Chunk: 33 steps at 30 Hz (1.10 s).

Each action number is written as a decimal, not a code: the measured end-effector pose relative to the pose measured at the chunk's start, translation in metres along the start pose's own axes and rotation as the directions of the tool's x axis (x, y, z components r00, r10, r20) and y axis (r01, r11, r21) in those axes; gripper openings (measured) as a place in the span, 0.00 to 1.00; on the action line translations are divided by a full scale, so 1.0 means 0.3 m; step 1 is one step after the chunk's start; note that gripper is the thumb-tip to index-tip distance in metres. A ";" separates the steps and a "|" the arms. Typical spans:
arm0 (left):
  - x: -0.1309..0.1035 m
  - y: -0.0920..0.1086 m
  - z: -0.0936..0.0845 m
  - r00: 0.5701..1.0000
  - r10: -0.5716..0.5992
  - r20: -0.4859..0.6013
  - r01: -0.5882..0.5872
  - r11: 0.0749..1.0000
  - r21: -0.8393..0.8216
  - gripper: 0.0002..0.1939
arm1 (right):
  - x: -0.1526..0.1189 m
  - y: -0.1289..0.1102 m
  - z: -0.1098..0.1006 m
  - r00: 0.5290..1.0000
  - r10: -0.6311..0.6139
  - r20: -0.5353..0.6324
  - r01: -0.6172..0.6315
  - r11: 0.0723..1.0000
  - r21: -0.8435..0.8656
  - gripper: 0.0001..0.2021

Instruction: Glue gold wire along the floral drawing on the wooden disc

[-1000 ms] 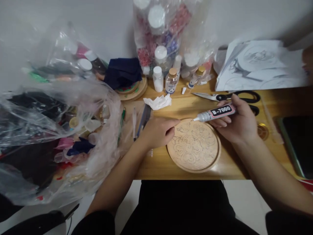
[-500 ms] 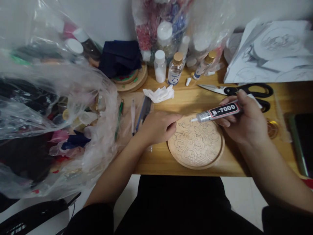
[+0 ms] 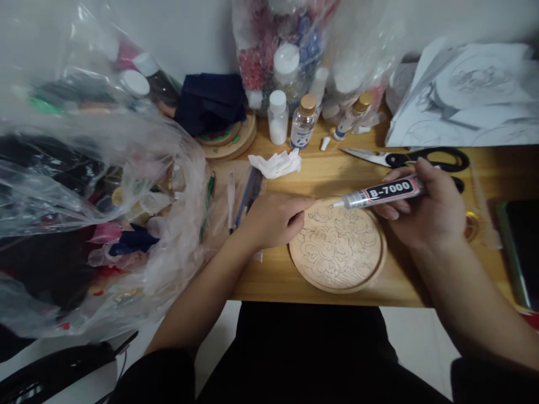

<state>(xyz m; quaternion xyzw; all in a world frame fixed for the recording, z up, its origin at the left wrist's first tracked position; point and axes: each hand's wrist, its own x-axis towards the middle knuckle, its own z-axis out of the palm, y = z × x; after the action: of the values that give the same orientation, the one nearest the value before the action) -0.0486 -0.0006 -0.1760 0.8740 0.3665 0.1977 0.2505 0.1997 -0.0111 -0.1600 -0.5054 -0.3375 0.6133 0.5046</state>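
Observation:
My right hand point(image 3: 425, 210) is wrapped round a tube of B-7000 glue point(image 3: 379, 192), its thumb on top. The tube lies nearly level, its thin white nozzle pointing left over the upper part of a round wooden plate point(image 3: 337, 252). Flower outlines are drawn on the plate, which has a raised rim. At the plate's upper left edge my left hand point(image 3: 275, 220) grips the rim, fingers curled and the index finger along the edge. Its fingertips are partly hidden. Whether the nozzle tip touches the wood, I cannot tell.
Behind the plate lie black-handled scissors point(image 3: 421, 159), a crumpled tissue point(image 3: 275, 164), a small white cap point(image 3: 325, 143) and small bottles point(image 3: 303, 122). Pens point(image 3: 231, 202) are at left, beside a large plastic bag point(image 3: 168, 269). A phone point(image 3: 522, 252) lies far right; printed sheets point(image 3: 467, 95) stand behind.
The glue tube and my right hand have shifted slightly right, the nozzle moving a little along the drawing. My left hand stays at the rim. The view has tilted slightly.

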 end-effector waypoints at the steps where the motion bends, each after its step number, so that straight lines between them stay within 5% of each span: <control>1: 0.000 0.000 -0.001 1.000 -0.002 0.005 0.002 1.000 -0.010 0.18 | -0.001 -0.001 -0.003 1.000 0.025 0.007 -0.025 0.999 0.029 0.15; 7: 0.002 0.007 -0.011 0.989 -0.140 0.049 0.148 0.937 -0.317 0.17 | -0.063 -0.052 0.057 0.992 0.061 0.112 -0.079 0.984 0.162 0.17; 9: 0.008 0.030 -0.026 0.968 -0.251 0.024 0.221 0.799 -0.560 0.17 | -0.105 -0.075 0.105 0.976 0.121 0.181 -0.166 0.952 0.259 0.18; 12: 0.017 0.102 -0.061 0.969 -0.245 -0.034 0.156 0.712 -0.684 0.28 | -0.165 -0.088 0.187 0.949 0.175 0.262 -0.272 0.874 0.403 0.16; 15: 0.019 0.192 -0.083 0.963 -0.263 -0.055 0.068 0.435 -0.898 0.35 | -0.211 -0.066 0.265 0.934 0.177 0.309 -0.322 0.791 0.520 0.17; 19: 0.009 0.252 -0.084 0.912 -0.393 -0.115 0.011 0.305 -0.952 0.29 | -0.255 -0.008 0.304 0.949 0.061 0.310 -0.213 0.849 0.484 0.20; 22: -0.009 0.233 -0.102 0.834 -0.537 -0.126 0.033 0.277 -0.960 0.28 | -0.243 0.011 0.251 0.933 -0.131 0.335 0.131 0.991 0.021 0.31; 23: -0.017 0.218 -0.116 0.814 -0.567 -0.126 0.047 0.279 -0.959 0.28 | -0.223 0.005 0.223 0.917 -0.206 0.341 0.309 0.908 -0.281 0.36; 24: -0.025 0.200 -0.131 0.803 -0.583 -0.125 0.064 0.293 -0.954 0.29 | -0.195 -0.007 0.195 0.902 -0.268 0.337 0.427 0.658 -0.620 0.39; 25: -0.031 0.180 -0.147 0.795 -0.594 -0.125 0.086 0.313 -0.946 0.29 | -0.159 -0.023 0.171 0.913 -0.254 0.319 0.408 0.539 -0.737 0.35; 29: -0.029 0.107 -0.181 0.805 -0.591 -0.060 0.237 0.413 -0.879 0.27 | 0.015 -0.103 0.154 0.941 -0.229 0.249 0.291 0.175 -0.941 0.18; 33: 0.003 0.087 -0.176 0.842 -0.540 0.018 0.314 0.462 -0.830 0.24 | 0.134 -0.139 0.242 0.945 -0.132 0.300 0.283 -0.131 -0.950 0.18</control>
<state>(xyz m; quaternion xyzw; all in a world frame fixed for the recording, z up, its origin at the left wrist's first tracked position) -0.0619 -0.0004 -0.1187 0.5086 0.4721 0.3789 0.6123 0.1424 0.0455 -0.1137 -0.6183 -0.7784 0.1013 0.0397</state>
